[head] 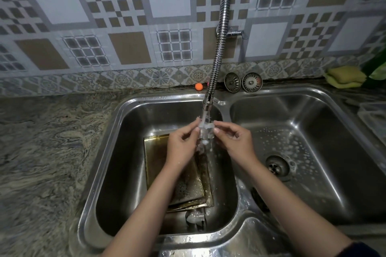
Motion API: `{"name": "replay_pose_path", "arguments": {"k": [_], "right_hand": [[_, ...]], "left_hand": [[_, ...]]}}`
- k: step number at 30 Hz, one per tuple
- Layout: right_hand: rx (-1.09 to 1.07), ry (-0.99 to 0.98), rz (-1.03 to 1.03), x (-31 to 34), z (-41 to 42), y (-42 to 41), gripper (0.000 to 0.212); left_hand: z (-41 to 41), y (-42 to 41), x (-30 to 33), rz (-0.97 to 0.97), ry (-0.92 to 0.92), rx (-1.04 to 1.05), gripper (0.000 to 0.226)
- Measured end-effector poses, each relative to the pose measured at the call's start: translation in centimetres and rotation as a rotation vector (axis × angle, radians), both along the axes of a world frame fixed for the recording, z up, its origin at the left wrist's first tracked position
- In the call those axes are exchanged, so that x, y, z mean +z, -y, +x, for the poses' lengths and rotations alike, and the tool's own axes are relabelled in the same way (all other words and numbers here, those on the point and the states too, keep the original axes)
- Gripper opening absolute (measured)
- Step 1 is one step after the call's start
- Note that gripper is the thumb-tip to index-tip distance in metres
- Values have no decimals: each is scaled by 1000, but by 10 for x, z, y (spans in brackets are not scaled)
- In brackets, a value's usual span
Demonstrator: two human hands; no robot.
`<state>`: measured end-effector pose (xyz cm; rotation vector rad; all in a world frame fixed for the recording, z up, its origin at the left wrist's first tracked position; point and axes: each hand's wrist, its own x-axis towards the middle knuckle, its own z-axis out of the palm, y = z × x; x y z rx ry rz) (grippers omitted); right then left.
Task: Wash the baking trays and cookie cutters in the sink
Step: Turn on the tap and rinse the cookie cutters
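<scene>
A person rinses a small pale cookie cutter (205, 130) under running water from the flexible tap (217, 48), pinching it between the fingertips of the left hand (181, 146) and the right hand (234, 142) above the left basin of a steel double sink (108, 152). Stacked baking trays (158, 162), browned and greasy, lie on that basin's floor directly under the hands, and another pale piece, possibly a second cutter (195, 218), rests near the front wall, too blurred to identify. The grip looks light and the cutter is wet, so the stream's force could knock it loose onto the trays. Water striking the cutter may splash over the rim onto the stone tabletop (41, 152). Both strainers (243, 82) stand against the wall, leaving the right basin's drain (277, 166) uncovered should small pieces be set down there.
</scene>
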<state>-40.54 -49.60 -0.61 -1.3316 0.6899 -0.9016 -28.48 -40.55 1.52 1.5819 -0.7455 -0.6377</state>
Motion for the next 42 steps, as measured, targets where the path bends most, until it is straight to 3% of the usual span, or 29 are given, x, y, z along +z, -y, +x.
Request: {"name": "replay_pose_path", "arguments": {"k": [13, 32, 42], "right_hand": [[36, -11, 12, 2, 25, -4, 26], [-8, -55, 83, -6, 7, 10, 26], [47, -128, -15, -6, 32, -1, 22]], "left_hand": [[16, -10, 6, 2, -218, 91, 27], [3, 9, 6, 53, -269, -10, 26], [24, -12, 8, 58, -216, 56, 28]]}}
